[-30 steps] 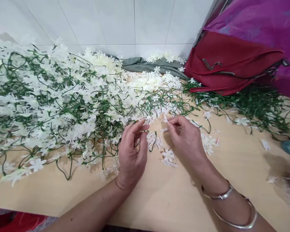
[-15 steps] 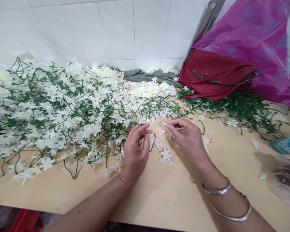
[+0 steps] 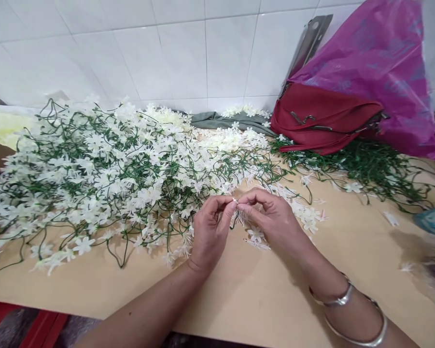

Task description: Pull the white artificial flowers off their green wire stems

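Note:
The fingertips of my left hand (image 3: 213,229) and my right hand (image 3: 275,217) meet over the table, pinching a small white flower piece (image 3: 235,199) between them. Most of that piece is hidden by the fingers. Just below my right hand lie a loose white artificial flower (image 3: 255,235) and some thin white stamens (image 3: 259,245). A large heap of white artificial flowers on green stems (image 3: 130,174) spreads to the left, its edge close behind my left hand. More loose white blossoms (image 3: 307,217) rest on the right side of my right hand.
At the back right, a red bag (image 3: 329,116) leans by a purple plastic bag (image 3: 380,63). Green stems (image 3: 369,164) lie in front of them on the wooden table (image 3: 231,299). Grey-green cloth (image 3: 228,121) runs along the tiled wall (image 3: 181,58). A blue patterned object (image 3: 432,220) is at right.
My hands have come together; the left fingers, loosely apart before, now pinch the small white piece that the right fingers held. The view has tilted slightly upward.

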Demonstrator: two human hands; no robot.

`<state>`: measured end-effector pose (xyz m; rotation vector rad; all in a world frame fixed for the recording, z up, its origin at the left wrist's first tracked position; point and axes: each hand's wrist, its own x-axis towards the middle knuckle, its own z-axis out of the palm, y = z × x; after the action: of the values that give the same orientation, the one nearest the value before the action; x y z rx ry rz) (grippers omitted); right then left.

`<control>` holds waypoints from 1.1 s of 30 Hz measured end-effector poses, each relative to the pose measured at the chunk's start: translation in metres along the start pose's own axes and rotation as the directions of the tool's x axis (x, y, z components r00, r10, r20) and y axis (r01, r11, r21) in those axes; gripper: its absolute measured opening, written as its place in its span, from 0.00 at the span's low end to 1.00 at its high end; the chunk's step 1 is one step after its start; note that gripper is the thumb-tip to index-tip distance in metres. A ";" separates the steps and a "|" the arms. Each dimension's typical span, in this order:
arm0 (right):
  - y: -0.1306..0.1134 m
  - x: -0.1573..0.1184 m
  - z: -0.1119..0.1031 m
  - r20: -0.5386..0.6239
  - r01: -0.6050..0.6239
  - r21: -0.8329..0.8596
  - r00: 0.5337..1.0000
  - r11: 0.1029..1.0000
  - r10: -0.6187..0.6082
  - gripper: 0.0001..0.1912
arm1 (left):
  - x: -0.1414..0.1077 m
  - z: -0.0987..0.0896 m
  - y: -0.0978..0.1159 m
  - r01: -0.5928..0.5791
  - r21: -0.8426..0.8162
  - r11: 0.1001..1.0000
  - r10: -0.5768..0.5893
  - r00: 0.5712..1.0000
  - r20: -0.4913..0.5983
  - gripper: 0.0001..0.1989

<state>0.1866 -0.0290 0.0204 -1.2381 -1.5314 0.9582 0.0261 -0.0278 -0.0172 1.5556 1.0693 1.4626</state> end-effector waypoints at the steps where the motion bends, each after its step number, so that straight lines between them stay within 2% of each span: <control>1: 0.001 0.001 -0.001 0.003 0.013 -0.033 1.000 0.999 -0.013 0.07 | 0.000 0.000 0.001 0.014 -0.005 1.000 -0.014 1.000 0.000 0.06; 4: 0.008 0.005 -0.007 0.013 0.052 -0.135 0.999 0.989 -0.051 0.06 | 0.000 0.000 0.003 0.045 -0.034 0.998 -0.045 0.999 -0.010 0.07; 7: 0.014 0.009 -0.012 -0.099 0.125 -0.227 0.984 0.966 -0.151 0.05 | 0.000 0.000 0.004 0.063 -0.054 0.997 -0.065 0.997 -0.029 0.07; 9: 0.012 0.009 -0.010 -0.168 0.158 -0.199 0.967 0.967 -0.192 0.03 | 0.000 0.000 0.003 0.067 -0.060 0.996 -0.069 0.997 -0.031 0.07; 10: 0.010 0.008 -0.008 -0.165 0.158 -0.149 0.969 0.976 -0.182 0.04 | 0.000 0.000 0.002 0.062 -0.063 0.996 -0.064 0.998 -0.028 0.07; 14: 0.001 -0.001 0.005 -0.030 0.054 0.059 0.998 0.997 -0.052 0.08 | 0.000 0.000 0.001 0.012 -0.056 0.998 -0.013 1.000 -0.025 0.08; 16: 0.001 -0.004 0.007 -0.034 0.021 0.074 0.999 0.997 -0.018 0.08 | 0.000 0.000 0.003 -0.004 -0.006 1.000 0.004 1.000 -0.006 0.07; 18: 0.006 -0.003 0.004 -0.099 -0.008 0.058 0.995 0.998 0.014 0.08 | 0.000 -0.001 0.007 -0.025 0.064 0.998 0.023 0.999 0.030 0.09; 20: 0.011 0.003 -0.002 -0.192 -0.026 0.000 0.981 1.000 0.026 0.09 | -0.001 -0.001 0.010 -0.061 0.110 0.992 0.055 0.997 0.058 0.11; 22: 0.015 0.014 -0.006 -0.225 -0.018 -0.136 0.974 0.991 -0.014 0.11 | -0.001 -0.002 0.012 -0.096 0.113 0.989 0.088 0.993 0.077 0.13; 24: 0.015 0.027 -0.005 -0.131 0.051 -0.378 0.985 0.925 -0.108 0.13 | 0.000 -0.002 0.011 -0.105 0.092 0.990 0.096 0.990 0.100 0.16; 25: 0.014 0.034 -0.003 -0.098 0.077 -0.426 0.987 0.901 -0.131 0.13 | 0.001 -0.002 0.011 -0.102 0.082 0.991 0.093 0.989 0.112 0.17; 29: 0.008 0.056 0.009 -0.014 0.116 -0.520 0.989 0.846 -0.144 0.11 | 0.010 -0.005 0.005 -0.104 0.078 0.991 0.093 0.985 0.142 0.16; 33: 0.008 0.060 0.001 -0.037 0.095 -0.538 0.990 0.837 -0.137 0.13 | 0.021 -0.010 -0.004 -0.048 0.029 0.998 0.042 0.985 0.170 0.15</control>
<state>0.1831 0.0310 0.0235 -1.5208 -1.8620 0.3970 0.0157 -0.0069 -0.0116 1.7045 0.9686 1.3209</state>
